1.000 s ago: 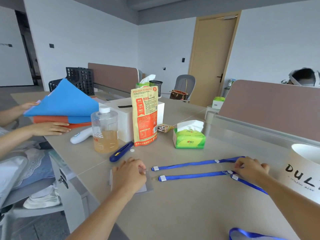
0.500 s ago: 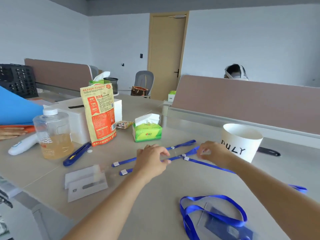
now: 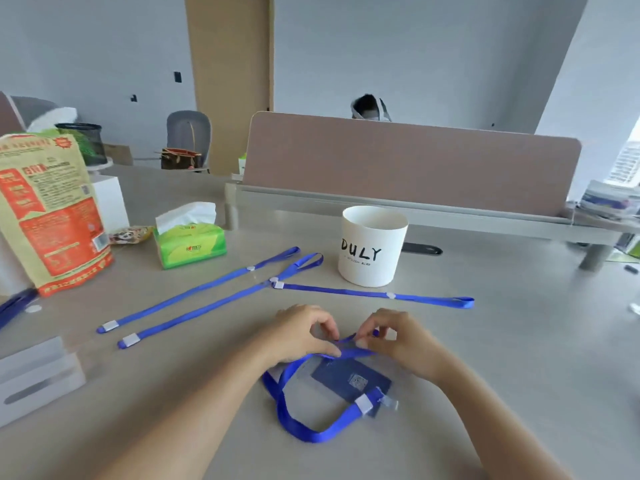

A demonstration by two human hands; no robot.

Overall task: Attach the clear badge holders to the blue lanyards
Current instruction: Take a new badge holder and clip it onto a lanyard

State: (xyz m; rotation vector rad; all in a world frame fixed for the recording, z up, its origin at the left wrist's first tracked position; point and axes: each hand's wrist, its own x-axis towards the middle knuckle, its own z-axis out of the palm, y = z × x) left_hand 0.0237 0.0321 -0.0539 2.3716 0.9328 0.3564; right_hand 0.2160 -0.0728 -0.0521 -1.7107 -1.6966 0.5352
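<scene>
Nearest me, a looped blue fabric lanyard lay on the pale grey desk. A clear plastic badge holder with a dark blue card inside seemed already clipped to its end. Just beyond, the left hand and right hand met over the strap, the fingers of both pinching it. I judged this one nearly finished. Next would call for a fresh holder and one of the straight blue lanyards farther off, before the white paper cup.

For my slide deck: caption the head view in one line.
Left hand and right hand pinch a blue lanyard above a clear badge holder; three more lanyards lie beyond.
</scene>
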